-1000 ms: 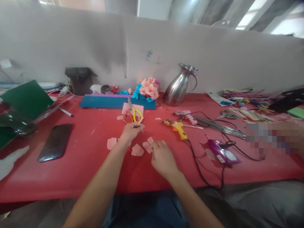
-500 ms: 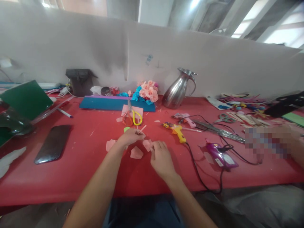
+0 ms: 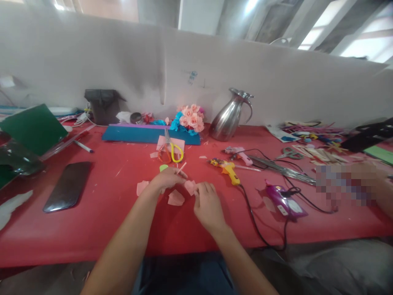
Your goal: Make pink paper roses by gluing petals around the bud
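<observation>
My left hand (image 3: pixel 168 179) is closed round a thin pale stick (image 3: pixel 182 167), whose tip sticks up past the fingers. A small pink paper piece (image 3: pixel 189 187) is pinched in my right hand (image 3: pixel 209 205), close beside the left fingertips. Two more pink paper pieces lie on the table: one (image 3: pixel 176 198) between my forearms, another (image 3: pixel 142 187) partly behind my left wrist. Just beyond my hands, scissors (image 3: pixel 177 153) with yellow and orange handles rest partly on a pink paper sheet (image 3: pixel 181 142). A green round thing (image 3: pixel 163 167) shows behind my left hand.
On the red table (image 3: pixel 101 229) lie a phone (image 3: pixel 68 186), a yellow glue gun (image 3: pixel 229 170) with its cord, a pink glue gun (image 3: pixel 242 155) and a purple power box (image 3: pixel 285 200). Farther back stand paper flowers (image 3: pixel 193 118) and a steel jug (image 3: pixel 229 116). Another person's arm (image 3: pixel 383 184) reaches in right.
Both hands stay nearly in place. The pale stick and the pink paper piece have shifted only slightly.
</observation>
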`<state>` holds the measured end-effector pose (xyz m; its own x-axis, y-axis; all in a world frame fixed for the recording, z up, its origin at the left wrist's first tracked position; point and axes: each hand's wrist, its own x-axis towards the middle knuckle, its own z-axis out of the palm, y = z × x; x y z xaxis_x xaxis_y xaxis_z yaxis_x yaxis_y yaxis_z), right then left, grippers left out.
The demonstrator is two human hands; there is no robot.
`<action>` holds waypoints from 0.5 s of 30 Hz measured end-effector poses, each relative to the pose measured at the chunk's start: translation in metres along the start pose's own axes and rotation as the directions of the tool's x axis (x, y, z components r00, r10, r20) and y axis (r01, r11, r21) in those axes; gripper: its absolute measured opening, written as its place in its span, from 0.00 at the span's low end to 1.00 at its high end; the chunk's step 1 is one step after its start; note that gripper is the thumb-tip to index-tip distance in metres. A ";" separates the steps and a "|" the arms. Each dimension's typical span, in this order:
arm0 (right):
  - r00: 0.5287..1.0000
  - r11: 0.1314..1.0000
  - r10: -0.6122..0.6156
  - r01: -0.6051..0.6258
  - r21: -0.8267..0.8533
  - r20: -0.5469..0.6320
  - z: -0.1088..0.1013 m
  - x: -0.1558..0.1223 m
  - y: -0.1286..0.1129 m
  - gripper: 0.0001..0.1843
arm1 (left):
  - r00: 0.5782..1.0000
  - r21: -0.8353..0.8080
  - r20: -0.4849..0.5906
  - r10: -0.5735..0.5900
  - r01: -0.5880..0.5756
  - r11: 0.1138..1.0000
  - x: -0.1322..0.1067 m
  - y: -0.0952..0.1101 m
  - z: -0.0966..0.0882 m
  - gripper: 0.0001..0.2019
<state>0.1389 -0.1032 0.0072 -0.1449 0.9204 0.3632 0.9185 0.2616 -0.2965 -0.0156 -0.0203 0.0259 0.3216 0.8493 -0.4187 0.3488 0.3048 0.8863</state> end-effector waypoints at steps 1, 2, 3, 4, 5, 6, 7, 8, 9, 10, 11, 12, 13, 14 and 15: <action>1.000 1.000 -0.001 0.001 -0.002 -0.001 0.000 0.000 0.000 0.11 | 1.000 0.007 -0.010 0.006 -0.006 1.000 0.000 0.000 0.000 0.11; 1.000 1.000 -0.002 0.002 -0.003 -0.001 0.001 0.000 0.000 0.11 | 1.000 0.015 -0.024 0.009 -0.009 1.000 0.000 0.001 0.001 0.11; 1.000 1.000 -0.002 0.002 -0.003 -0.003 0.001 0.000 -0.001 0.11 | 0.999 0.017 -0.042 0.012 -0.012 1.000 0.000 0.001 0.001 0.11; 1.000 1.000 0.000 0.000 -0.001 -0.003 0.001 0.000 -0.001 0.11 | 0.998 0.011 -0.061 0.018 -0.017 1.000 0.000 0.001 0.001 0.10; 1.000 1.000 0.002 -0.002 0.001 -0.004 0.002 -0.001 -0.001 0.10 | 0.996 -0.001 -0.081 0.023 -0.023 1.000 0.000 0.001 0.001 0.10; 1.000 1.000 0.002 -0.002 0.004 -0.005 0.002 -0.001 0.000 0.10 | 0.994 -0.015 -0.101 0.029 -0.030 0.999 0.001 0.001 0.001 0.10; 1.000 1.000 0.003 -0.003 0.006 -0.008 0.003 -0.001 0.000 0.10 | 0.993 -0.026 -0.116 0.034 -0.038 0.999 0.001 0.000 0.001 0.11; 1.000 1.000 0.002 -0.002 0.008 -0.010 0.003 -0.002 0.000 0.10 | 0.991 -0.030 -0.125 0.039 -0.043 0.999 0.002 0.000 0.001 0.11; 1.000 1.000 0.001 0.000 0.010 -0.013 0.003 -0.002 0.001 0.10 | 0.991 -0.026 -0.126 0.037 -0.041 0.999 0.002 -0.001 0.000 0.11; 1.000 1.000 0.000 0.000 0.009 -0.015 0.003 -0.002 0.001 0.10 | 0.992 -0.015 -0.120 0.031 -0.033 0.999 0.002 -0.001 0.000 0.11; 1.000 1.000 0.002 -0.002 0.008 -0.016 0.003 -0.002 0.001 0.10 | 0.994 -0.003 -0.105 0.023 -0.023 1.000 0.002 -0.001 0.000 0.10; 1.000 1.000 0.004 -0.004 0.007 -0.014 0.002 -0.002 0.001 0.10 | 0.996 0.006 -0.088 0.013 -0.012 1.000 0.002 -0.001 0.000 0.10; 1.000 1.000 0.006 -0.006 0.006 -0.012 0.002 -0.002 0.000 0.10 | 0.997 0.010 -0.072 0.001 0.000 1.000 0.002 -0.002 0.000 0.09; 1.000 1.000 0.009 -0.009 0.007 -0.010 0.001 -0.001 0.000 0.11 | 0.998 0.012 -0.061 -0.006 0.007 1.000 0.002 -0.002 0.000 0.09; 1.000 1.000 0.012 -0.012 0.011 -0.007 0.001 -0.001 -0.001 0.11 | 0.998 0.012 -0.057 -0.007 0.008 1.000 0.002 -0.002 0.000 0.09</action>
<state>0.1381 -0.1042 0.0061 -0.1309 0.9215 0.3656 0.9163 0.2532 -0.3104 -0.0155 -0.0191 0.0236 0.2687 0.8701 -0.4132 0.3616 0.3066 0.8805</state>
